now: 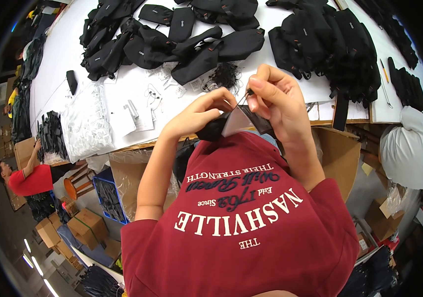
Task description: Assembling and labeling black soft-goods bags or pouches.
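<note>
My left hand (204, 111) is closed on a black fabric pouch (213, 128) at the table's front edge, close to my shirt. Between the hands, the pouch spreads into a thin panel (238, 121) that looks see-through. My right hand (283, 96) pinches a thin dark cord with a small black end piece (249, 92), drawn up from the pouch. My right fingers hide part of the cord. Just beyond lies a tangle of black cords (225, 76), next to several black pouches (196, 62).
Another pile of black pouches (325, 39) covers the table's right side. At left lie a clear plastic bag of small white pieces (88, 119) and paper tags (135, 111). Cardboard boxes (87, 226) and a blue crate (108, 195) stand below. A person in red (31, 180) works at far left.
</note>
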`<action>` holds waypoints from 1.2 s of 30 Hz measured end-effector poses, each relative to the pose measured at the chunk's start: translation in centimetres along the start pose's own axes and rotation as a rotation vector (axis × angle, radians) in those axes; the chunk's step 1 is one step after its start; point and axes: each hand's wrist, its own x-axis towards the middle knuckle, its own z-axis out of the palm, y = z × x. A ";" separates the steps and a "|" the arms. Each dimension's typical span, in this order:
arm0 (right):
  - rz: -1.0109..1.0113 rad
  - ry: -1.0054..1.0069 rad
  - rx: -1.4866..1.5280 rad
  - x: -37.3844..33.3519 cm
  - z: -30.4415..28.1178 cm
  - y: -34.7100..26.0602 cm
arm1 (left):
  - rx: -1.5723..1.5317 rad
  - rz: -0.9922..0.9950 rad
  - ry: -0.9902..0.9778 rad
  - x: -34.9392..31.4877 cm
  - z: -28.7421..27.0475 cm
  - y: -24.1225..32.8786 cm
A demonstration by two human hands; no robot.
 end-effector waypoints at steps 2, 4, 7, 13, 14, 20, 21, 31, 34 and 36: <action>0.061 -0.007 0.105 -0.4 -0.5 0.1 | 0.149 0.033 -0.048 0.1 -1.7 -0.6; 0.084 -0.060 0.234 -0.8 -1.1 0.2 | 0.300 0.065 -0.089 -0.7 -3.4 -2.0; 0.032 -0.168 0.551 -1.0 -1.4 0.4 | 0.605 0.023 -0.083 -2.4 -4.6 -3.7; -0.026 -0.266 0.653 -0.8 -2.4 1.1 | 0.338 -0.069 0.061 -4.9 -4.1 -2.5; -0.020 -0.268 0.655 -0.8 -2.4 1.2 | 0.301 -0.066 0.092 -5.5 -4.0 -2.5; -0.051 -0.336 0.621 -1.5 -2.2 1.7 | 0.279 -0.048 0.118 -7.0 -0.3 0.3; -0.052 -0.337 0.608 -1.7 -2.1 1.8 | 0.273 -0.089 0.111 -7.1 0.0 0.6; -0.263 -0.168 -0.749 -2.1 -2.3 -3.4 | 0.993 0.431 0.117 -7.1 2.0 2.5; -0.421 -0.335 -1.204 -1.4 0.3 -3.1 | 1.138 0.491 0.126 -6.4 2.5 2.4; -0.382 -0.454 -1.350 -1.9 0.9 -1.6 | 1.261 0.564 0.127 -5.9 2.8 2.4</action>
